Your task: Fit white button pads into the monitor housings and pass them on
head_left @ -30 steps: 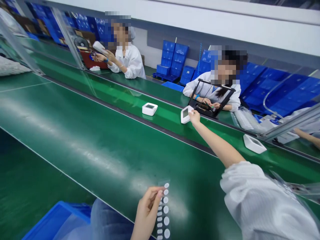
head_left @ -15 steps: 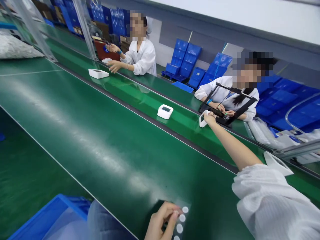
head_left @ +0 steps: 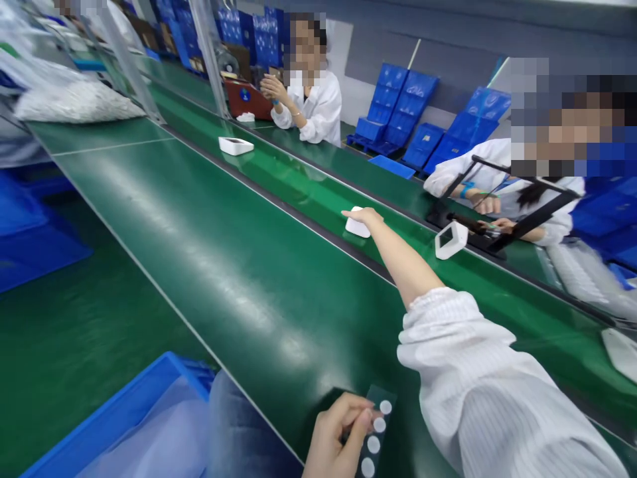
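Observation:
My right hand (head_left: 365, 216) reaches far across the green conveyor belt (head_left: 209, 252) and rests on top of a small white device (head_left: 356, 226) on the far lane; the grip itself is hard to make out. Another white device (head_left: 450, 239) stands tilted on its edge to the right, apart from my hand. At the bottom edge my left hand (head_left: 336, 438) pinches a clear strip with white round stickers (head_left: 375, 431). A third white device (head_left: 235, 145) lies farther up the belt.
Two people in white coats sit across the belt, one by a black frame fixture (head_left: 497, 226). A blue bin (head_left: 109, 425) with clear plastic sits at lower left. Stacked blue crates (head_left: 413, 119) line the back wall. A white device's corner (head_left: 622, 352) shows at right.
My right hand let go of the tilted device by the black fixture and moved left onto the flat white device. The view shifted; my left hand kept the sticker strip.

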Demonstrator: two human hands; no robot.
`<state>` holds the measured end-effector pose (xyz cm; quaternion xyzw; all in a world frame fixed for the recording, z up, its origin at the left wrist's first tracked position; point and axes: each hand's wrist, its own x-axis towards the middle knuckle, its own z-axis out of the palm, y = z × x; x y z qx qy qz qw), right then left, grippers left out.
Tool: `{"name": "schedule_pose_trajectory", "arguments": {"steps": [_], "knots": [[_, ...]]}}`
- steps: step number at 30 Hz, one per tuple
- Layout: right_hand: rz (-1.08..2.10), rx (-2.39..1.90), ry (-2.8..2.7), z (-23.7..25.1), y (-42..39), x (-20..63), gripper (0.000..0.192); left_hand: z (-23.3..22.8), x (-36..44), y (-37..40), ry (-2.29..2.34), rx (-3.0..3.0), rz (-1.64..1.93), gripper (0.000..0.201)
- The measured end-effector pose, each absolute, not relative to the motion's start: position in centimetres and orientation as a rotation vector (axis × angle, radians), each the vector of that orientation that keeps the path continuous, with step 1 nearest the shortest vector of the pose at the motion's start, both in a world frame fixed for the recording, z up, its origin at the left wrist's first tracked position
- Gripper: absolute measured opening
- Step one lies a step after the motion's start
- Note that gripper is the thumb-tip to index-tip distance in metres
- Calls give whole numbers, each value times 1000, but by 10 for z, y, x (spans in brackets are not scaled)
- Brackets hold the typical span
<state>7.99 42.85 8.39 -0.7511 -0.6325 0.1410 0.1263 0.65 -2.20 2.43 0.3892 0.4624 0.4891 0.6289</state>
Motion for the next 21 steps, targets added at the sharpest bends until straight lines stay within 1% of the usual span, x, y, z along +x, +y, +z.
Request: {"name": "schedule_pose_trajectory", "arguments": {"steps": [2,4,8,10,12,14,15,16,18,19,21], "knots": [[355,-2180,-1862,90,419,67,90,27,7,-22,1064,859,1142,30],[276,-2053,-2016,98,400,63,102,31,8,-23,1064,764,1146,33],[25,-1372,-2590,112,331,83,116,37,9,-26,1074,528,1189,39],[79,-1116,-2823,116,281,107,123,38,7,-27,1067,473,1226,41],[244,-906,-3090,116,227,137,127,36,5,-28,1068,442,1257,42],[349,-664,-3283,114,177,169,122,32,2,-28,1082,441,1265,44],[355,-583,-3326,112,156,183,116,31,2,-28,1088,455,1258,45],[286,-560,-3325,110,140,194,105,29,1,-27,1090,476,1248,45],[155,-497,-3263,106,121,209,81,27,0,-26,1077,524,1232,46],[118,-466,-3216,105,119,213,72,26,-1,-25,1066,545,1228,46],[134,-398,-3136,105,122,218,67,27,-3,-23,1037,587,1210,46]]}}
